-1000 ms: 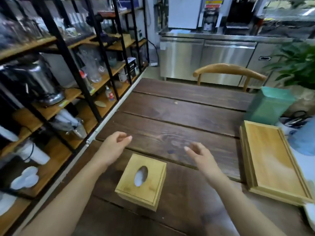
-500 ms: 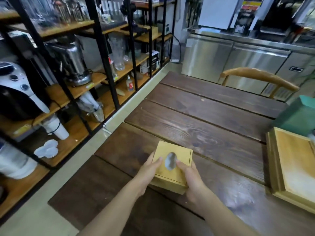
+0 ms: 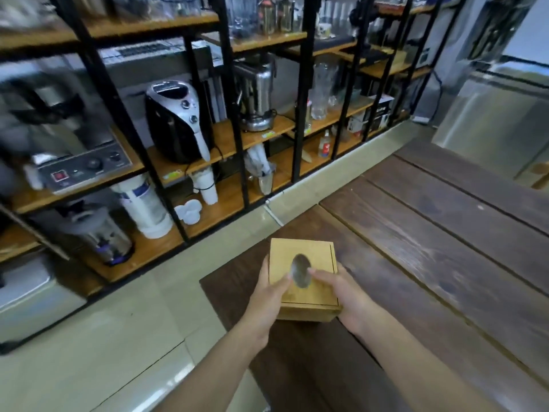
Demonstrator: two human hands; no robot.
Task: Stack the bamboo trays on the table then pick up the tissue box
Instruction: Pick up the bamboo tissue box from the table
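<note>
The tissue box [image 3: 309, 257] is a square bamboo box with an oval hole in its lid. It is held over the near left corner of the dark wooden table [image 3: 430, 248]. My left hand [image 3: 269, 295] grips its left side, thumb on the lid beside the hole. My right hand [image 3: 346, 292] grips its right side, thumb on the lid too. Whether the box touches the table is unclear. The stacked bamboo trays are out of view.
A black metal shelf rack [image 3: 208, 99] with wooden boards fills the left and back, holding an air fryer [image 3: 175, 120], a steel blender, glasses and cups. Beige tiled floor [image 3: 118, 337] runs between rack and table. A steel counter [image 3: 499, 114] stands at the far right.
Both hands closed on the sides of the tissue box. The view swung left, so the trays and the chair left the frame and the box now sits at the table's corner.
</note>
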